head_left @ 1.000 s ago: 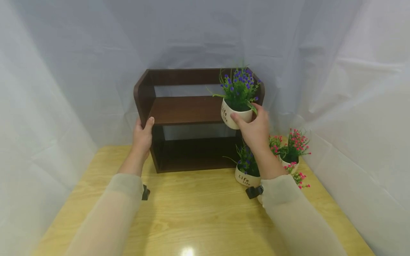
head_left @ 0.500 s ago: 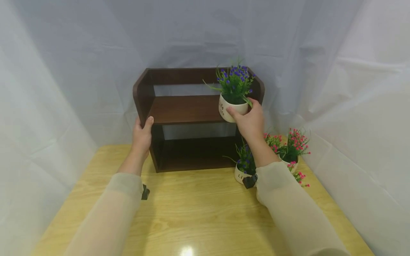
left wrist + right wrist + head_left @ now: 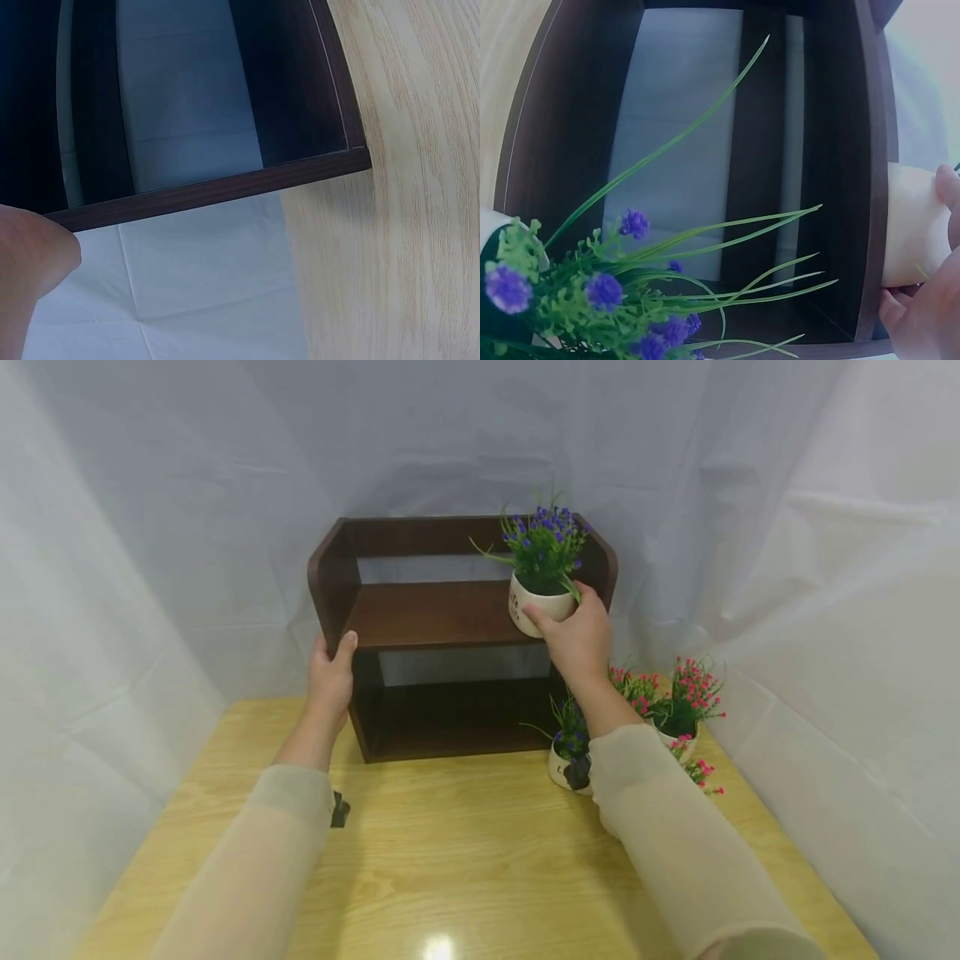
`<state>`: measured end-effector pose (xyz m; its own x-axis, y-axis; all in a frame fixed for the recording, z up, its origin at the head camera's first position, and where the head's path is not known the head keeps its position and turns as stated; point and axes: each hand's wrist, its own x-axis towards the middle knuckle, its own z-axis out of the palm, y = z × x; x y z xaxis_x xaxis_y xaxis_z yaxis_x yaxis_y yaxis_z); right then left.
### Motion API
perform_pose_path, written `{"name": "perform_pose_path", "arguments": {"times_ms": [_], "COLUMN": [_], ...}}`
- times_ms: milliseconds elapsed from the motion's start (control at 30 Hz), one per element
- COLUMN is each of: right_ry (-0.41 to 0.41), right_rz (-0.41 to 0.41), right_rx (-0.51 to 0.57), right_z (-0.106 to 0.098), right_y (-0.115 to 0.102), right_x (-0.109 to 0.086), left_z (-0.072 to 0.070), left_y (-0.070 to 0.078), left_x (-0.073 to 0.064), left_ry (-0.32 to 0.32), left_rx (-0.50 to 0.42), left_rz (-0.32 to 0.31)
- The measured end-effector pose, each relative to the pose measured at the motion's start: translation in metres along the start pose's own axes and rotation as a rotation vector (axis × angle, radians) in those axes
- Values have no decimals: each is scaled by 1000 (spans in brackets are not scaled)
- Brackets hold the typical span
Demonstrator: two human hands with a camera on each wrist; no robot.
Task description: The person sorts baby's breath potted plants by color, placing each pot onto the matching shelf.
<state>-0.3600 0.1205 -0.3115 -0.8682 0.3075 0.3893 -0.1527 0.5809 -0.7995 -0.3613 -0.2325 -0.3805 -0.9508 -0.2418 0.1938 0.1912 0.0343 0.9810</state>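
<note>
A dark brown two-tier wooden shelf (image 3: 431, 614) stands at the back of the table. My left hand (image 3: 330, 685) grips its left side panel, thumb over the front edge. My right hand (image 3: 581, 643) holds a white flowerpot (image 3: 546, 606) by its side, thumb at the front. Green leaves and purple flowers (image 3: 546, 531) fill this pot. It is at the right end of the upper board; in the right wrist view the pot (image 3: 915, 225) meets the board's edge. Whether its base rests fully there, I cannot tell.
Below my right forearm, another white pot with purple flowers (image 3: 572, 735) stands by the shelf's lower right corner. Several pink-flowered plants (image 3: 693, 689) stand to the right, partly hidden by my sleeve. White sheeting (image 3: 465, 435) hangs around the wooden table (image 3: 450, 852).
My right hand has carried the flowerpot up and slightly left, further over the upper board. The left hand keeps its grip; the shelf shifts only slightly in the head view.
</note>
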Motion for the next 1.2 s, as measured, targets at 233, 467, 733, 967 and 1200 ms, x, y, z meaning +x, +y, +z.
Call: {"name": "perform_pose_path", "arguments": {"times_ms": [233,467,733,967,1200], "right_ry": [0,25,40,45,38], "right_rz": [-18,-22,-21,-49,-62], "right_rx": [-53,-79,-62,-38,-38], "right_z": [6,14,16,17,17], "right_y": [-4,-3,0,5,9], "right_x": [5,9,10,15,21], "left_z": [-1,-3,-1,0,1], "left_y": [0,0,-1,0,1], "left_x": [-3,-2,-6,-8,-4], "left_ry": [14,10,16,25,-2], "left_rx": [11,2,0,1,-4], "left_rz": [21,16,11,8,3]}}
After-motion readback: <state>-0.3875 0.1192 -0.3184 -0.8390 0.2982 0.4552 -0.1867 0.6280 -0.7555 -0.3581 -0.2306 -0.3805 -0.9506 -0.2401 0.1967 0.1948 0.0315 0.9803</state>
